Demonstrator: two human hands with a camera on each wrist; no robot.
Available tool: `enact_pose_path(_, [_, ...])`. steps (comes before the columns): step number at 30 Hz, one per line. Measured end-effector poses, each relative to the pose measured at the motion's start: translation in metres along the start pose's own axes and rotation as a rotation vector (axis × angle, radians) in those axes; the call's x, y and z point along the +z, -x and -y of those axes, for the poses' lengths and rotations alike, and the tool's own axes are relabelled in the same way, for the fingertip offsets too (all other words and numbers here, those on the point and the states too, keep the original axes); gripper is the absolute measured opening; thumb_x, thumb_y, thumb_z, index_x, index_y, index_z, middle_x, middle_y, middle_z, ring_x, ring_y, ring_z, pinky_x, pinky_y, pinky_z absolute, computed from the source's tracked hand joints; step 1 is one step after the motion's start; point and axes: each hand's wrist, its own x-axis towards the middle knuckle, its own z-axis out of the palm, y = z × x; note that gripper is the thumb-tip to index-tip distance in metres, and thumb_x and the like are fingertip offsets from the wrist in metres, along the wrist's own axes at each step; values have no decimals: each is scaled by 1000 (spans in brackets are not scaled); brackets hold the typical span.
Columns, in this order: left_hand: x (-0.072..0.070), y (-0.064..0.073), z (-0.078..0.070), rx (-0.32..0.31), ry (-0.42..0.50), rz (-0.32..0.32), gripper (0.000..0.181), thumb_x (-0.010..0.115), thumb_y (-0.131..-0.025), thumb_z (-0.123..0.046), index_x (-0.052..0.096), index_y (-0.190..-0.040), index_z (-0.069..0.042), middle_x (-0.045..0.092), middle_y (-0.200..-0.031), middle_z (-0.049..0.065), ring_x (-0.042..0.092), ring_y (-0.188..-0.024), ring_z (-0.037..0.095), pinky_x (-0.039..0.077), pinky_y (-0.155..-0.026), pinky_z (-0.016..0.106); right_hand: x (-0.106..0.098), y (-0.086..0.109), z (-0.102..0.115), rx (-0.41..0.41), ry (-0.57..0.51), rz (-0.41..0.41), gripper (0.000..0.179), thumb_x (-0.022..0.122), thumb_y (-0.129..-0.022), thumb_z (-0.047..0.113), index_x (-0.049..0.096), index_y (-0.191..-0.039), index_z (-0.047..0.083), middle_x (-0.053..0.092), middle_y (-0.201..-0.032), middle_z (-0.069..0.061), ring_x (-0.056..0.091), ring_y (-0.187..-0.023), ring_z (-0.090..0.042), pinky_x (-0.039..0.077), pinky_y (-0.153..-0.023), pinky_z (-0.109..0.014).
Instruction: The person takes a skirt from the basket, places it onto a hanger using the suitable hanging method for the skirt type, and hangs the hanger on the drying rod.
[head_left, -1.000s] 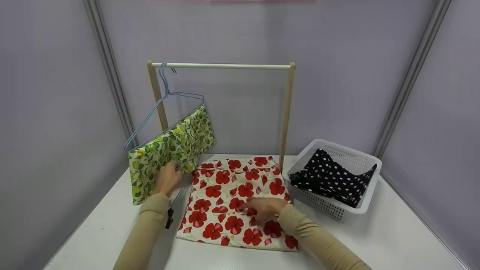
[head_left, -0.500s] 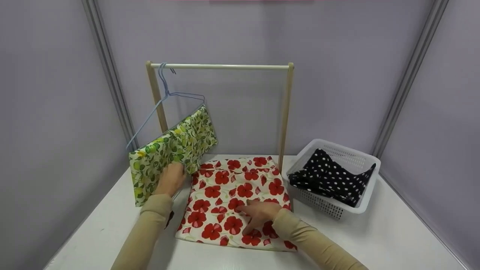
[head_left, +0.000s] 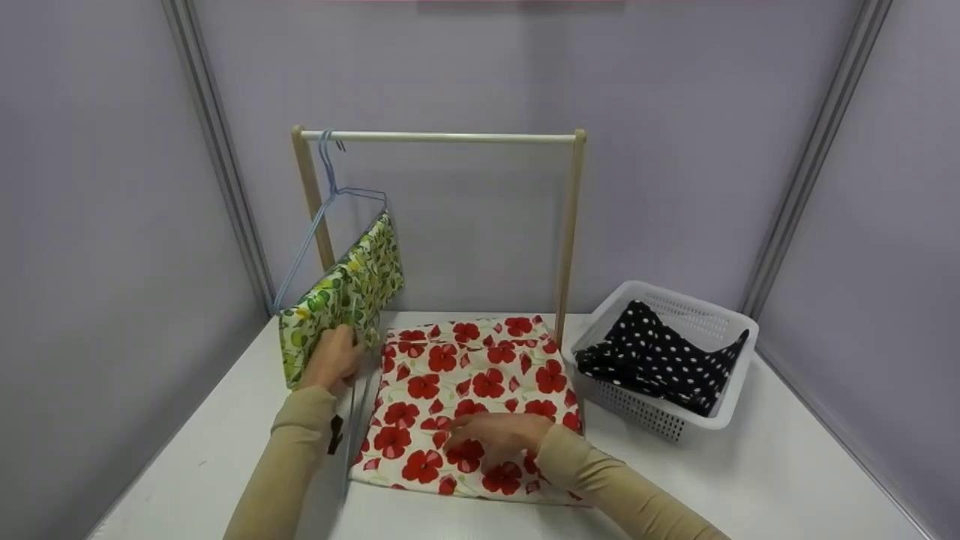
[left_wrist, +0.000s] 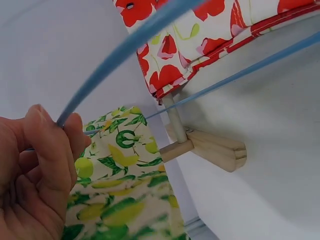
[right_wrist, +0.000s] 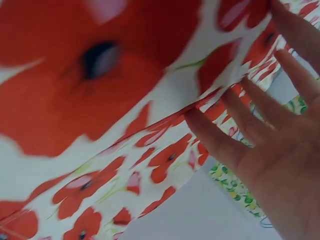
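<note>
My left hand (head_left: 330, 360) pinches a blue hanger between thumb and fingers; its thin bar (left_wrist: 110, 62) runs up and away from the fingertips in the left wrist view. A folded red-poppy cloth (head_left: 442, 386) lies flat on the white table, and the hanger stands along its left edge. Over the cloth's lower middle is my right hand (head_left: 499, 436). Its fingers are straight and spread in the right wrist view, fingertips right at a fold edge. Behind the left hand, a lemon-print cloth (head_left: 367, 262) hangs over another blue hanger (head_left: 300, 259).
A rack with a white rail (head_left: 450, 138) and wooden posts (head_left: 571, 225) stands at the back, carrying the hung hanger at its left end. At the right, a white basket (head_left: 739, 382) holds a black polka-dot cloth (head_left: 667, 360). Walls (head_left: 675, 150) enclose the table.
The hung lemon-print cloth has turned, its right end swinging left. My left hand has shifted slightly, bringing its hanger along the poppy cloth's left edge. My right hand has slid left and nearer me.
</note>
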Motion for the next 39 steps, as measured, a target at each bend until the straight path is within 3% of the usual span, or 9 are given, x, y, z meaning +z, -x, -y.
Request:
enact_pose_path(5, [2,2,1,-7,23,-2,30,48,-92,-5,54,-62,-3,53,-48,5,53,-39,15,44,-39,28,2,-6,8,-41,19,-10,51,73,-86,13,61,-134,27,46,-149,8,43,-138,-13,43,-107,-32])
enact_pose_path(10, [5,4,-1,-23,1,1,28,48,-93,-6,58,-68,0,58,-52,8,56,-40,16,47,-40,29,7,-18,18,-47,11,-102,36,71,-90,29,67,-126,25,63,-124,11,57,-111,-5,49,-93,-24])
enact_pose_path(14, [5,5,-2,-22,-4,5,28,48,-93,-6,59,-68,1,58,-49,8,55,-38,16,46,-39,29,11,-27,31,-81,58,-115,37,71,-89,40,68,-124,26,64,-112,10,57,-95,-2,49,-83,-18])
enact_pose_path(20, [5,6,-2,-37,20,19,27,49,-95,-7,60,-72,3,57,-50,7,55,-38,15,48,-40,29,16,-34,45,-83,116,-139,47,71,-83,56,68,-122,30,61,-109,12,55,-91,0,48,-77,-17])
enact_pose_path(23, [5,6,-1,-38,32,27,26,49,-96,-8,61,-76,6,58,-51,8,56,-40,16,48,-40,29,16,-37,53,-84,141,-147,41,71,-85,51,68,-120,29,61,-109,11,55,-90,0,47,-76,-16])
enact_pose_path(26, [4,5,-1,-27,37,35,27,48,-96,-8,61,-77,6,58,-51,7,57,-40,15,49,-41,29,17,-42,61,-90,190,-148,29,70,-91,33,67,-119,28,60,-108,10,55,-89,-1,46,-75,-16])
enact_pose_path(30, [1,6,0,-22,41,33,29,47,-96,-7,61,-74,6,59,-49,7,57,-39,14,49,-42,30,18,-48,69,-90,271,-154,33,67,-91,14,64,-121,27,62,-111,9,58,-93,-3,47,-79,-17])
enact_pose_path(39, [1,5,2,-74,142,26,27,45,-94,-6,59,-73,5,59,-51,7,57,-39,14,53,-44,34,20,-54,73,-53,286,-199,22,65,-95,24,63,-117,25,67,-105,9,62,-91,-5,48,-78,-17])
